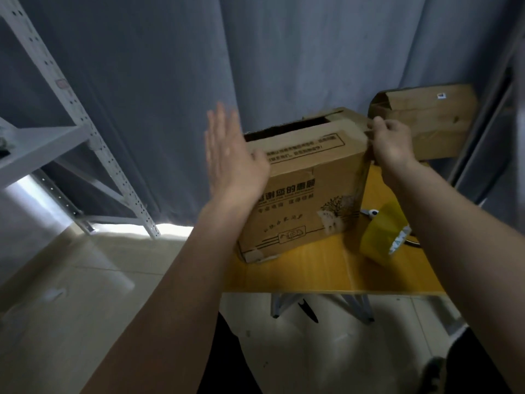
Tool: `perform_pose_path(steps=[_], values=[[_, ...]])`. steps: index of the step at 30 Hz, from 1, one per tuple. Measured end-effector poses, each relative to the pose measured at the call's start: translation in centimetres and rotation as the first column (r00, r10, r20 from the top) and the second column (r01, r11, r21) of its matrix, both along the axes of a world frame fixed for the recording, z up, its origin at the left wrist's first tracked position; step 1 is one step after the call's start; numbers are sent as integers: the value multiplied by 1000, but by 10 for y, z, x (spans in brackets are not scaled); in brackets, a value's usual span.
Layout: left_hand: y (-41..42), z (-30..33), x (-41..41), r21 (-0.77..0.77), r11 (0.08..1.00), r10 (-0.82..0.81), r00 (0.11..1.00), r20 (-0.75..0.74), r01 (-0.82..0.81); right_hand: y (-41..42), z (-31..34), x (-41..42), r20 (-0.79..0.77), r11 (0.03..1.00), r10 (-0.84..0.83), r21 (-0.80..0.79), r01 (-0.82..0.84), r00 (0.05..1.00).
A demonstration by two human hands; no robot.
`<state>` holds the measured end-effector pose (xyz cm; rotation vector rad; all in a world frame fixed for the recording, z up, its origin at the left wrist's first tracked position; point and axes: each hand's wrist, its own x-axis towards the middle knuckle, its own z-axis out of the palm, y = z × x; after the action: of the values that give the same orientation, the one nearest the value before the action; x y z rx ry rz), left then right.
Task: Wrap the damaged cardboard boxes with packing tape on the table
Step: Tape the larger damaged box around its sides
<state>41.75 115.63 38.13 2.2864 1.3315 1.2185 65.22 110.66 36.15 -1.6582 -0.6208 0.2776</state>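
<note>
Gripping nothing, my left hand is hovering flat and open, fingers straight and blurred, against the upper left corner of the tall brown printed cardboard box. I cannot tell whether the palm is actually touching the cardboard. Further left, a white perforated metal shelving rack is standing on the pale tiled floor in front of a grey curtain.

That printed box is standing upright on the yellow wooden worktop, near its left edge, with its top flaps parted and a dark gap showing along the upper rim. Its lower left corner is looking crushed and torn.

On the box's upper right corner, my right hand is curling its fingers in a pinching grip at the corner edge; I am seeing what looks like a strip of clear tape running down that right edge, though I cannot say so for certain.

Behind that hand, a second plain brown cardboard box with a small white label is sitting at the back of the worktop. Below my right forearm, a yellow-tinted roll of packing tape is lying on the worktop just beside the printed box, with a small white object partly hidden behind it.
</note>
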Motion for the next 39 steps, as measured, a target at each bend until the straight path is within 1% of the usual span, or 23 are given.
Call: perform_pose_path(steps=[1,3,4,5,7,9,11,12,13,15,17,19,21,22,24,25,26,28,29,31,33,35,39], values=[[-11,1,9,79,995,-59,997,44,55,-5,-2,3,-28,1000,-14,2,14,1000],[-34,-6,29,213,949,-255,963,86,233,-18,-8,10,-88,1000,-26,6,27,996],[-44,-14,38,233,909,-371,925,80,344,-24,-11,16,-111,999,-34,5,34,993],[-53,-26,47,204,870,-470,880,64,450,-31,-15,22,-121,999,-51,-14,49,991],[-63,-55,61,-13,815,-579,815,23,579,-47,-24,33,-113,991,-105,-90,95,988],[-62,-86,73,-342,761,-598,801,-40,551,-63,-36,41,-101,977,-114,-194,92,988],[-60,-113,81,-650,599,-637,770,-34,467,-78,-51,44,-120,936,-50,-351,4,991],[-60,-122,84,-741,510,-652,758,-2,437,-84,-58,45,-154,910,-8,-411,-57,988],[-61,-130,87,-781,461,-650,759,27,422,-90,-64,45,-213,897,31,-426,-122,976],[-64,-140,92,-780,458,-618,784,64,426,-100,-69,46,-371,917,113,-319,-241,922],[-69,-142,98,-768,462,-604,791,93,443,-107,-72,51,-458,915,211,-219,-339,864],[-74,-143,103,-760,454,-612,783,112,464,-112,-77,52,-500,865,299,-218,-453,812],[-76,-145,107,-753,468,-611,785,102,462,-113,-86,47,-502,799,340,-292,-526,795],[-77,-145,108,-752,478,-609,788,88,454,-111,-91,41,-466,781,340,-345,-521,817],[-76,-147,109,-737,511,-607,793,55,442,-109,-98,28,-324,824,292,-393,-409,900],[-75,-148,109,-727,514,-610,790,63,455,-108,-100,25,-274,858,278,-361,-366,921],[-75,-149,108,-738,480,-609,786,110,475,-108,-100,22,-258,880,300,-296,-371,918],[-75,-150,104,-771,351,-570,774,275,532,-109,-92,16,-267,886,412,-106,-451,871],[-76,-151,103,-771,318,-552,769,323,552,-108,-86,14,-283,886,445,3,-463,850],[-76,-150,105,-770,330,-557,771,308,546,-104,-74,13,-351,900,436,164,-404,829],[-79,-148,106,-774,332,-523,788,325,539,-102,-63,15,-336,917,399,140,-374,853],[-81,-142,105,-767,307,-455,794,402,564,-105,-58,18,-323,901,430,97,-423,843],[-78,-134,99,-743,251,-347,774,529,621,-110,-61,17,-445,880,474,207,-427,760]])
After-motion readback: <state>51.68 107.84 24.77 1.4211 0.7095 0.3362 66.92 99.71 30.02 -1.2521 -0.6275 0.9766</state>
